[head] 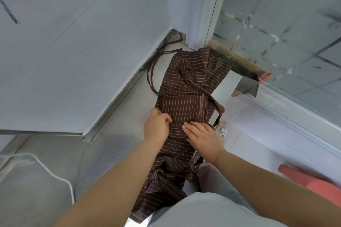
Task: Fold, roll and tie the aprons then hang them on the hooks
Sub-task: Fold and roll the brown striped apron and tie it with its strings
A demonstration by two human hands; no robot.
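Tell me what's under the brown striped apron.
The brown striped apron lies along a steel counter, whose bare metal shows to its left and right. The counter beneath the cloth is covered, so anything lying there is hidden.

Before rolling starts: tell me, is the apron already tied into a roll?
No, the apron lies spread flat on the counter, both hands on it.

we have one view only, a wide-angle camera on the person's head, looking steeply down and forward along both forearms. it sits close above the left hand (156,125) and right hand (202,134), with the surface (118,134) stretching beyond them.
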